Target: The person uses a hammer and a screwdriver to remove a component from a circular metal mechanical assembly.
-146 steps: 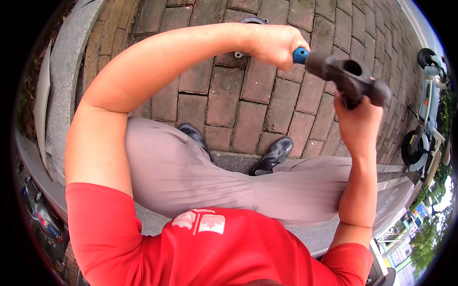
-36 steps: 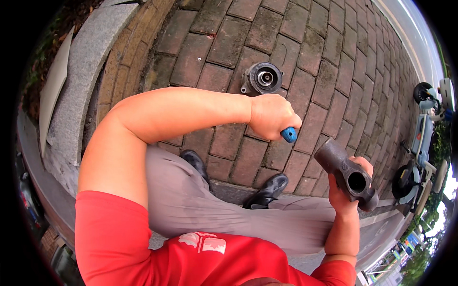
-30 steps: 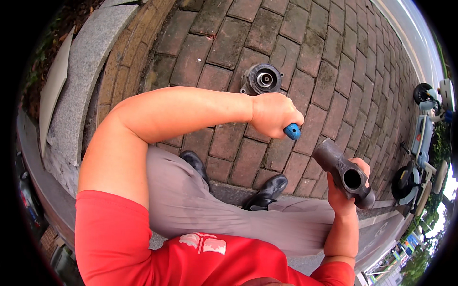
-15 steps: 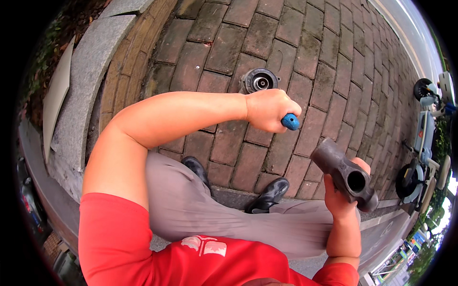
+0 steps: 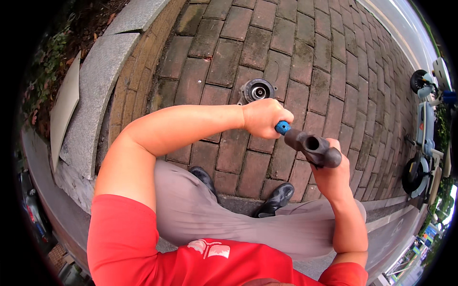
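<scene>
My left hand (image 5: 265, 117) is closed round a tool whose blue handle (image 5: 282, 127) shows only its rounded butt, with a small hole in it. The rest of that tool is hidden by the fist. In my right hand (image 5: 334, 175) is a dark metal hammer (image 5: 312, 145), gripped close below the head; its handle is hidden. The hammer's striking end meets the blue butt in the picture, but whether they touch I cannot tell. Just beyond my left hand, a round grey metal housing (image 5: 258, 91) with concentric rings and a central bore lies on the paving.
Reddish brick paving (image 5: 226, 57) spreads ahead. Grey kerb stones (image 5: 102, 81) run along the left, with a pale slab (image 5: 65, 112) leaning there beside plants. My black shoes (image 5: 275, 199) rest on the ground below my hands. A parked scooter (image 5: 424, 128) stands at the far right.
My right hand has brought the hammer leftward and forward, from apart from the blue handle to its butt. My left hand keeps its grip. The whole view has shifted slightly.
</scene>
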A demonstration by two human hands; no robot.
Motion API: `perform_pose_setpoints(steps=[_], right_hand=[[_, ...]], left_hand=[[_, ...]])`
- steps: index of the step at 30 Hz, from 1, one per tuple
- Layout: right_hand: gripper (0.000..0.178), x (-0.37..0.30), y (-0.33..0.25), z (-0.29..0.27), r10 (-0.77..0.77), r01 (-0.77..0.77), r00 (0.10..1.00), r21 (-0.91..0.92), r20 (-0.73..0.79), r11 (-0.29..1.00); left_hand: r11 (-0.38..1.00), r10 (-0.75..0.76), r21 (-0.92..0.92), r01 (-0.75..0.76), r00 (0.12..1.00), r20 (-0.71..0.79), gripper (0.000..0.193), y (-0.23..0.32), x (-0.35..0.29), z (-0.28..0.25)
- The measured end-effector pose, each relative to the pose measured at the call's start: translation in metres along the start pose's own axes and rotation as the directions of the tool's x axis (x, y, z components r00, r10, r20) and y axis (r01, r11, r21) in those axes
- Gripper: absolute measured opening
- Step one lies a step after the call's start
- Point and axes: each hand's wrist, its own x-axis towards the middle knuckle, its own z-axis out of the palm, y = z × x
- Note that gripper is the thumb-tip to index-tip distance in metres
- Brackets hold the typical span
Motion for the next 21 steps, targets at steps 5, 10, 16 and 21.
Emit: perform_pose_setpoints(steps=[5,10,16,21], right_hand=[[0.032,-0.004,-0.007,-0.003,0.003,0.001,0.999,0.114,-0.038,0.994],[0.044,0.008,-0.017,-0.013,0.055,-0.043,0.997,0.234,-0.045,0.971],[0.045,0.049,0.016,0.021,0.147,-0.162,0.985,0.195,0.09,0.967],[0.052,0.084,0.02,0.065,0.063,-0.094,0.986,0.201,0.154,0.975]], left_hand=[[0.998,0.014,0.06,-0.019,0.996,0.083,0.015,0.001,-0.005,0.008],[0.986,0.022,0.155,-0.059,0.972,0.233,0.018,0.003,-0.009,0.022],[0.971,0.073,0.197,-0.135,0.953,0.294,0.021,0.001,-0.013,0.028],[0.961,0.098,0.212,-0.176,0.938,0.333,0.022,0.001,-0.018,0.027]])
